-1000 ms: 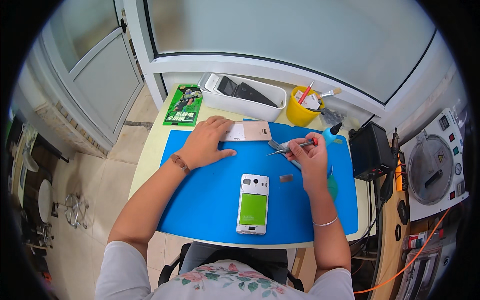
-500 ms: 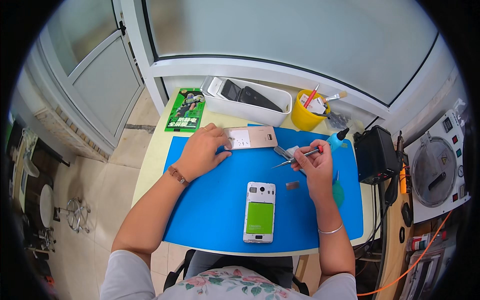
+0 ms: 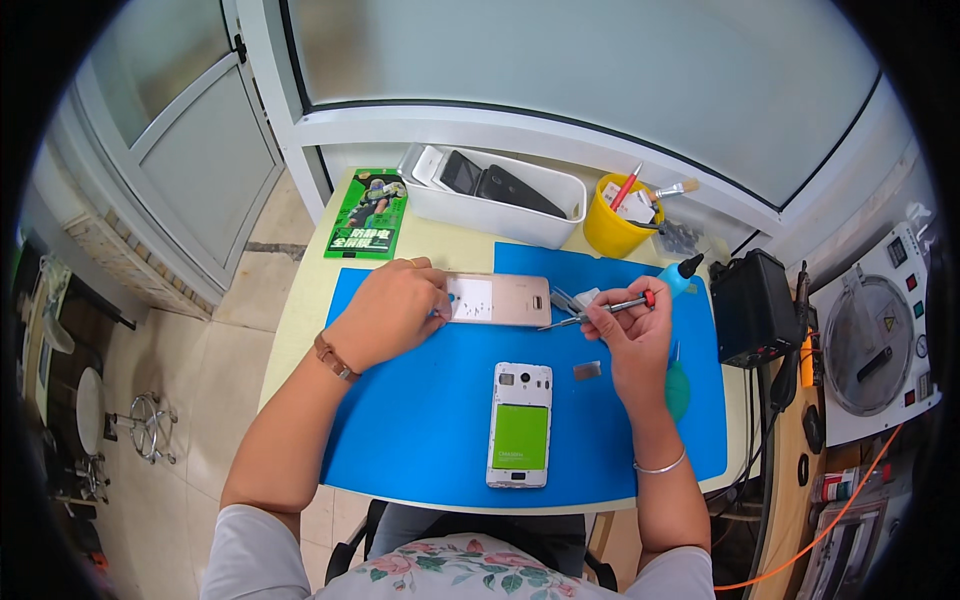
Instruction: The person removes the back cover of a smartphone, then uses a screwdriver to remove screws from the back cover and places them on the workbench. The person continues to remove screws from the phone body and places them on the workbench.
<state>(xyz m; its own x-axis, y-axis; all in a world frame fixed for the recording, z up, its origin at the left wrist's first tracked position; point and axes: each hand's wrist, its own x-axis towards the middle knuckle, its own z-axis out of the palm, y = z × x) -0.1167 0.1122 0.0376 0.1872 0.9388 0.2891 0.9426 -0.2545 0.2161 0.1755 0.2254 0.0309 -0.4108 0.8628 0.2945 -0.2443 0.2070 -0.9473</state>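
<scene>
My left hand (image 3: 395, 315) grips the left end of a pale gold phone cover (image 3: 520, 300), which carries a white patch (image 3: 472, 297) dotted with tiny dark bits. My right hand (image 3: 635, 330) holds a thin screwdriver (image 3: 580, 318) with a red cap, its tip beside the cover's lower right. Lower on the blue mat (image 3: 390, 430) lies a white phone (image 3: 508, 380) with a green battery (image 3: 520, 435), back up, and right of it a small metal piece (image 3: 586, 370). Some grey items (image 3: 568, 300) lie partly behind my right hand.
Behind stand a white bin (image 3: 430, 205) of phones, a green printed packet (image 3: 365, 215) and a yellow cup (image 3: 610, 235) of tools. At right are a light-blue bottle (image 3: 675, 282), a green blower (image 3: 677, 390), a black unit (image 3: 750, 310) and a white machine (image 3: 870, 330) with a round chamber.
My left hand has drawn the gold cover nearer to me, down onto the blue mat. The screwdriver in my right hand has moved closer to the cover's lower edge.
</scene>
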